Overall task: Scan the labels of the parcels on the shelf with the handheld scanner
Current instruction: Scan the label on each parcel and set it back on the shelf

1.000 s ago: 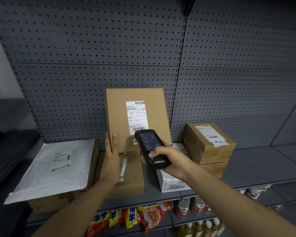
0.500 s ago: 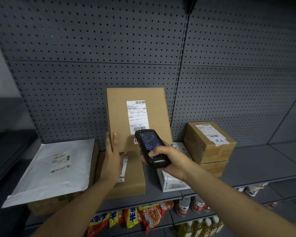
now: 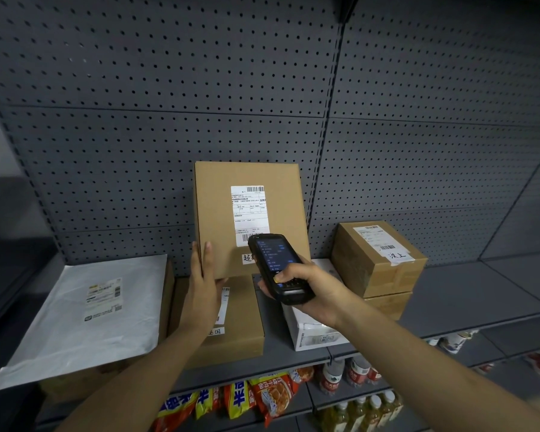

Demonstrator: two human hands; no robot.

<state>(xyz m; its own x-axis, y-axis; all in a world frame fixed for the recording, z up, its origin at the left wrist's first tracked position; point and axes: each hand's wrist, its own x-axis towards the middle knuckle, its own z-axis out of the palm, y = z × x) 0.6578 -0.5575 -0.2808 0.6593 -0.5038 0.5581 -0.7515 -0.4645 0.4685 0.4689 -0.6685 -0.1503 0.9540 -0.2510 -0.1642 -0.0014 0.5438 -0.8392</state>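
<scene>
A flat brown parcel [image 3: 219, 210] stands upright against the pegboard, its white label [image 3: 249, 210] facing me. My left hand [image 3: 204, 285] holds its lower left edge. My right hand [image 3: 309, 288] grips a black handheld scanner [image 3: 276, 266], its lit screen up and its head just below the label. The upright parcel rests on a flat brown box [image 3: 240, 322]. A white mailer bag [image 3: 85, 316] lies at the left, a white box [image 3: 312, 332] sits under my right wrist, and two stacked brown boxes [image 3: 378, 260] stand at the right.
The grey shelf [image 3: 468, 294] runs to the right of the stacked boxes. A pegboard wall [image 3: 169, 88] backs it. On the lower shelf lie snack bags [image 3: 256, 397] and bottles [image 3: 353, 375]. A dark unit stands at far left.
Almost nothing differs: both hands, the scanner and the upright parcel stay where they were. Only the view has shifted slightly.
</scene>
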